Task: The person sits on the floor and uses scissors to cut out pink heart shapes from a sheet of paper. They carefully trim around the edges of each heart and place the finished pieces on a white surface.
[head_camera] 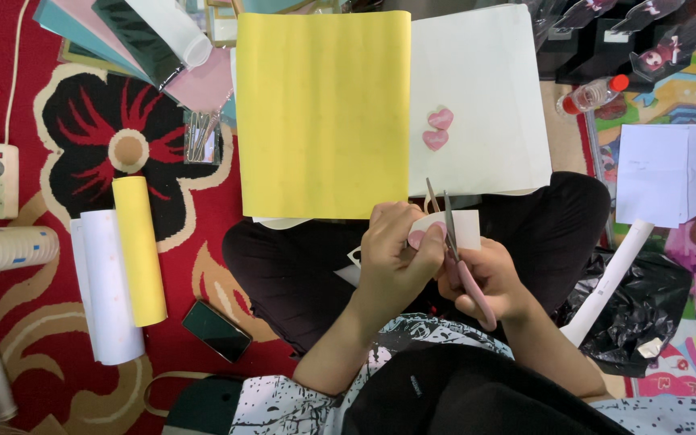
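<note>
My left hand (pixel 392 258) pinches a small white paper piece (pixel 465 229) with a pink shape on it. My right hand (pixel 489 278) grips pink-handled scissors (pixel 454 250), their blades open and pointing away from me at the paper's edge. Both hands hover over my lap, which is in black trousers. Two pink cut-out hearts (pixel 437 129) lie on a white sheet (pixel 485 97) just beyond, next to a large yellow sheet (pixel 324 113).
A yellow roll (pixel 140 250) and a white roll (pixel 106 290) lie on the red patterned carpet at left, near a phone (pixel 217 330) and a power strip (pixel 2 181). A plastic bottle (pixel 594 94), white papers (pixel 658 173) and a black plastic bag (pixel 646 306) sit at right.
</note>
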